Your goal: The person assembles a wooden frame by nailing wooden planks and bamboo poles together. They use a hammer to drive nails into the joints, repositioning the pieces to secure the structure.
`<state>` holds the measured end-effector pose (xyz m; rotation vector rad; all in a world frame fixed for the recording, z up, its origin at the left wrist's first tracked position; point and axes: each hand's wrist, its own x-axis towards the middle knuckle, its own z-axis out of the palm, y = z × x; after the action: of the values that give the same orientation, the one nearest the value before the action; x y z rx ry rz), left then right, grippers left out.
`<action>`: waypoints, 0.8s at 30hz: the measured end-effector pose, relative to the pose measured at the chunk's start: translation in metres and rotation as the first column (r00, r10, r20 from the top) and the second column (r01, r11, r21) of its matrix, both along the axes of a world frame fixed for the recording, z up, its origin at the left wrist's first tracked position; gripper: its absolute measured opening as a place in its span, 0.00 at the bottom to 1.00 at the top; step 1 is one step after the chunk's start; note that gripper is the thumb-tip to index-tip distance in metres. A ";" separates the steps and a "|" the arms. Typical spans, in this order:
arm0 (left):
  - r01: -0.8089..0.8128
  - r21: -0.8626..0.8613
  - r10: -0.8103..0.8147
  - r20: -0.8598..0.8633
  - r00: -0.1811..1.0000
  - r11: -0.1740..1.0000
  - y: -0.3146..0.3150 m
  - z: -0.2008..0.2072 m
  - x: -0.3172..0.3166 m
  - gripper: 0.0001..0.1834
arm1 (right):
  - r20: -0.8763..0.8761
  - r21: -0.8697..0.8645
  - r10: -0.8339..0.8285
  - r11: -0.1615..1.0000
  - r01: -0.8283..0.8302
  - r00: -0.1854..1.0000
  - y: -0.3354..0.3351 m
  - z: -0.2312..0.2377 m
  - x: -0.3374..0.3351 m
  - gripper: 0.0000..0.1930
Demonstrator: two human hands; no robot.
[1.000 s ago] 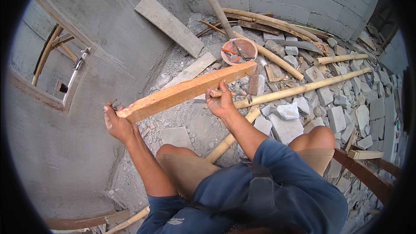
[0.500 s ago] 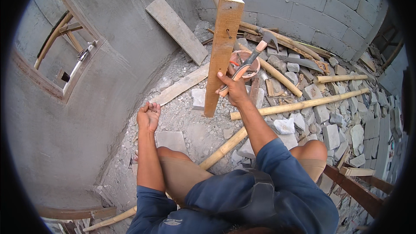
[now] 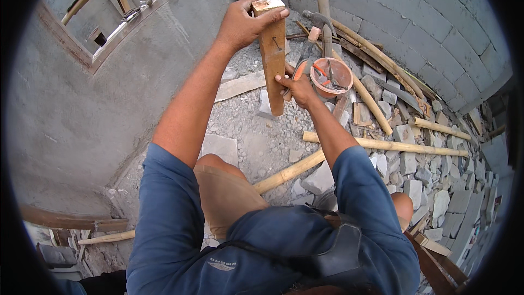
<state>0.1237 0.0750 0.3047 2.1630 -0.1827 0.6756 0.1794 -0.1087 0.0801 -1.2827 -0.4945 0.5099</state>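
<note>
A brown wooden plank (image 3: 271,60) is held up on end in front of me, its pale cut end toward me and a bent nail (image 3: 276,42) sticking out of its face. My left hand (image 3: 246,22) grips the plank's upper end, thumb across the near edge and fingers behind. Lower down, my right hand (image 3: 297,88) clasps both the plank's edge and a claw hammer (image 3: 315,34) with an orange and black handle. The hammer's head points up and away, beside the plank. Part of the handle is hidden by my right hand.
An orange bucket (image 3: 331,76) with tools inside stands just right of the plank. Bamboo poles (image 3: 382,145) lie across rubble and stone blocks on the right. A plastered wall (image 3: 109,125) with a window frame rises at left; a grey block wall (image 3: 404,22) stands behind.
My left hand has risen from low at the left to take hold of the plank's upper end. The plank has tilted, its top nearer me. The view has shifted slightly left.
</note>
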 end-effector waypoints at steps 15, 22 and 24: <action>-0.323 0.505 0.441 -0.132 0.888 0.801 0.030 0.038 0.031 0.28 | 0.428 -0.669 0.229 0.731 0.136 0.874 -0.135 0.112 -0.060 0.26; -0.276 0.630 0.495 -0.199 0.846 0.726 -0.012 0.040 0.046 0.34 | 0.506 -0.733 0.383 0.663 0.152 0.773 -0.127 0.168 -0.067 0.20; -0.296 0.632 0.511 -0.186 0.839 0.716 -0.009 0.036 0.048 0.34 | 0.436 -0.785 0.426 0.611 0.103 0.793 -0.117 0.193 -0.067 0.19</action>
<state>0.1720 0.0660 0.3411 2.9346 0.3528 0.4925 0.1122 -0.2254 0.2730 -2.3112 -1.0032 0.4948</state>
